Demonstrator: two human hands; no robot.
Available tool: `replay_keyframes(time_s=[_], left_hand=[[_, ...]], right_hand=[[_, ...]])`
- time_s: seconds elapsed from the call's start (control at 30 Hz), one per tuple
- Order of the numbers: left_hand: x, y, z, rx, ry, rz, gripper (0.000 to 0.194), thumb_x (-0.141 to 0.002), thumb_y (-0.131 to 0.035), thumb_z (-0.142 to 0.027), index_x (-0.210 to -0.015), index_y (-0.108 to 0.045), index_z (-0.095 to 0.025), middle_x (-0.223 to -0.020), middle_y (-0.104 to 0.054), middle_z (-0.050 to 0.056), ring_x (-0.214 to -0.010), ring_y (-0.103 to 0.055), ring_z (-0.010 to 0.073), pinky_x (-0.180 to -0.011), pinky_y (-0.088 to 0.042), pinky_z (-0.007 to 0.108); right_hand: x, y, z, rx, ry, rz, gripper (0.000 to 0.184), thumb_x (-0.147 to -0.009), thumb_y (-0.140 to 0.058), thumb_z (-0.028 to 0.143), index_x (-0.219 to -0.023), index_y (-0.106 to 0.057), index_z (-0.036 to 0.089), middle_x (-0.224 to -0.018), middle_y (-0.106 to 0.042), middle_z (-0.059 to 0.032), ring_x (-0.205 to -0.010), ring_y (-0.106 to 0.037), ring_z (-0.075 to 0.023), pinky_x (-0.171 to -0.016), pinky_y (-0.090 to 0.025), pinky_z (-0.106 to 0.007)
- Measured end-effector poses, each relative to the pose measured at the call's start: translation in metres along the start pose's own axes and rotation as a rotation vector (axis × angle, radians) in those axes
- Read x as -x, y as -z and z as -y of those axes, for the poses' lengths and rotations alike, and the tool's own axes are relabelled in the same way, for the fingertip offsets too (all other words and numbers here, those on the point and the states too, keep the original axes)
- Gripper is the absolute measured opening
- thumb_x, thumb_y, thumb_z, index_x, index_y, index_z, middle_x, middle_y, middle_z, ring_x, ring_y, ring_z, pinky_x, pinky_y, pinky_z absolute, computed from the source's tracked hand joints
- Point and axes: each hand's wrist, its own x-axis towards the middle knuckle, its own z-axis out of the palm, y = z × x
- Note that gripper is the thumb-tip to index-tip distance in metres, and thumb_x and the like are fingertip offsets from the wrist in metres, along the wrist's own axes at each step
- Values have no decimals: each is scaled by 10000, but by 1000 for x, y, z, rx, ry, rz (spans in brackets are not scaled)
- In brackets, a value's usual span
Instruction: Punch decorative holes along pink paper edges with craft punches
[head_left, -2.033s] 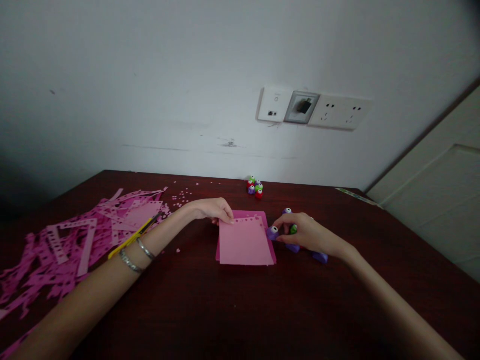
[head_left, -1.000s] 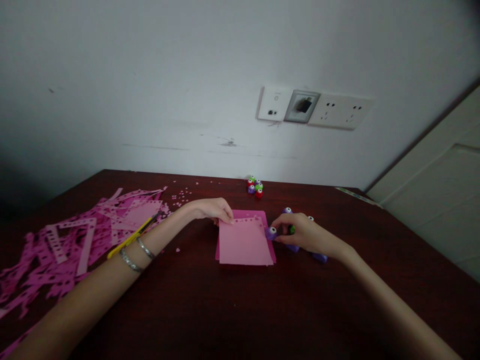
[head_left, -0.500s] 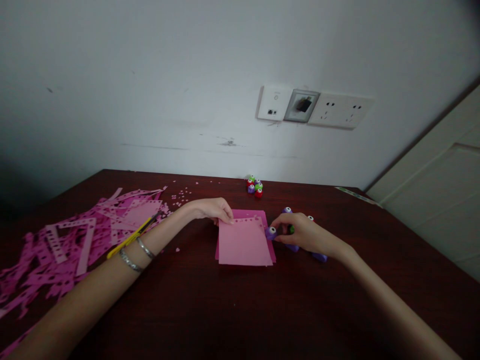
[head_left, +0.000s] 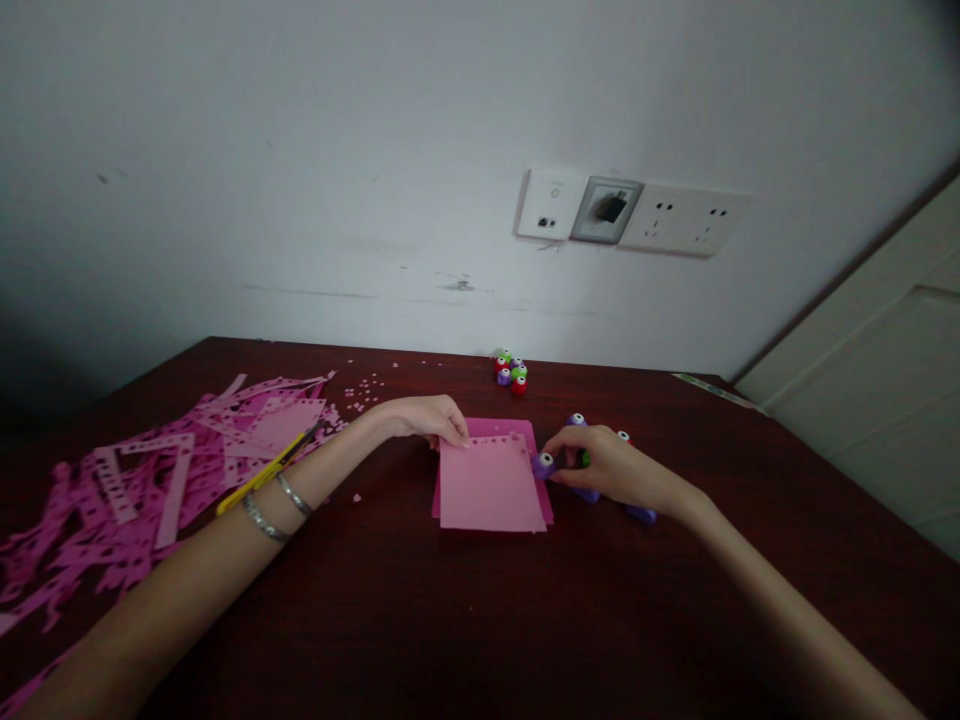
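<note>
My left hand (head_left: pixel 427 424) grips the upper left edge of a light pink paper sheet (head_left: pixel 491 488), which has a row of small punched holes along its top. That sheet lies on a darker pink sheet (head_left: pixel 521 428). My right hand (head_left: pixel 607 465) is shut on a purple craft punch (head_left: pixel 543 465), whose mouth sits at the sheet's right edge. A green part (head_left: pixel 584 459) shows between my right fingers. Other purple punches (head_left: pixel 576 420) lie just behind my right hand.
Cut pink paper strips (head_left: pixel 150 470) lie heaped at the left of the dark wooden table (head_left: pixel 675 560), with a yellow craft knife (head_left: pixel 266 470) at their edge. Several small punches (head_left: pixel 510 372) stand near the wall. Wall sockets (head_left: pixel 634 215) are above, and a door (head_left: pixel 862 370) is at right.
Both hands and the paper stay nearly in place. The view has shifted slightly, with the wall sockets sitting a little higher in the picture.
</note>
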Motion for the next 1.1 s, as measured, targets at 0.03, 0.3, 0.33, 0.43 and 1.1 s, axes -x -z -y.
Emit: replay_keyframes(time_s=[0.03, 0.3, 0.33, 0.43, 1.1], left_hand=[[0, 0, -1, -1, 0, 1, 251, -610, -696, -349, -733, -678, -130, -627, -597, 22, -540, -464, 84, -509, -330, 233], [0, 0, 1, 13, -11, 2, 257, -611, -699, -357, -729, -676, -130, -607, -593, 22, -529, -463, 87, -496, -328, 233], [0, 0, 2, 17, -16, 4, 257, -613, -698, -358, -731, -676, -131, -613, -597, 25, -536, -468, 89, -498, -330, 232], [-1, 1, 3, 31, -13, 5, 251, -612, -700, -351, -726, -675, -129, -619, -601, 28, -552, -476, 94, -505, -336, 233], [-1, 1, 3, 41, -6, 8, 231, -603, -706, -330, -717, -678, -131, -618, -604, 26, -541, -486, 91, -487, -332, 227]], right_hand=[[0, 0, 0, 2, 0, 1, 198, -734, -608, 234, -920, -665, 193, -769, -615, -19, -660, -543, -128, -591, -418, -239], [2, 1, 1, 1, -10, -5, 210, -734, -606, 246, -930, -662, 193, -772, -614, -28, -669, -545, -142, -595, -421, -252], [2, 1, 1, 1, -15, -4, 212, -733, -608, 245, -931, -663, 193, -768, -612, -28, -666, -545, -141, -592, -421, -252], [1, 1, 1, 3, -14, -2, 211, -732, -608, 238, -930, -663, 194, -765, -610, -26, -663, -544, -136, -589, -420, -247], [1, -1, 0, 12, 0, -5, 204, -744, -593, 246, -932, -653, 192, -773, -607, -25, -665, -544, -138, -593, -420, -247]])
